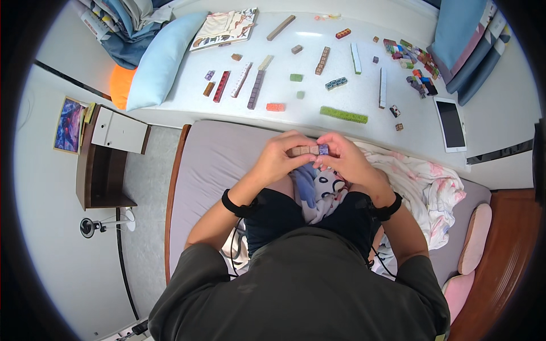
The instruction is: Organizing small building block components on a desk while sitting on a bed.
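Both my hands meet over my lap and hold one short rod of linked cubes [307, 150], brown with a purple cube at its right end. My left hand [280, 156] grips the brown end. My right hand [346, 159] pinches the purple end. Beyond them, on the white table [318, 85], lie many more cube rods: a long green one [343, 115], a dark purple one [255, 89], a red one [221, 86], a white one [383, 87]. A heap of mixed loose cubes [410, 57] sits at the far right of the table.
A white tablet [451, 124] lies at the table's right edge, an open picture book [224, 28] at its far left. A light blue pillow [160, 59] leans on the left end. I sit on a grey bed [210, 153] with a floral blanket [426, 182]. A small wooden cabinet [105, 156] stands to the left.
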### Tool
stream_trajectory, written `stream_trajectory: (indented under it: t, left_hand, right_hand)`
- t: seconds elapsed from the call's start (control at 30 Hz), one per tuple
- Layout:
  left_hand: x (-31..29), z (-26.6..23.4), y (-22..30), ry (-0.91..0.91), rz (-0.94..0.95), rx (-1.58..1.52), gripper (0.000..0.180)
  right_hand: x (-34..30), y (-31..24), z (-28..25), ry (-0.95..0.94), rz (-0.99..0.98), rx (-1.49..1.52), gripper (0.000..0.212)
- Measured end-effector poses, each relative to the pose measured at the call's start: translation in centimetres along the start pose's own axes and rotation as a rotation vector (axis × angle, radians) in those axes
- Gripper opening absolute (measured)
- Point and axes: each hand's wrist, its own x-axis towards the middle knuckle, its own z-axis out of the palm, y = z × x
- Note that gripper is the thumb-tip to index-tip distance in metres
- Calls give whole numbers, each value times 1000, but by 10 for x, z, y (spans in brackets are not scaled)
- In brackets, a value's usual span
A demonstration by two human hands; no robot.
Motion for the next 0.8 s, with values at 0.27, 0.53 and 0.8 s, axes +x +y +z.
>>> stream_trajectory:
  t: [0.27, 0.53, 0.8]
  left_hand:
    - [-9, -3, -43, 72, -301, -441, 20]
    - [-42, -68, -127, 583, -479, -323, 28]
    - [-78, -149, -177, 865, -549, -140, 36]
  right_hand:
    - [1, 13, -15, 70, 69, 15, 29]
    - [-23, 54, -100, 526, 41, -156, 26]
    - [-73, 78, -174, 972, -14, -154, 25]
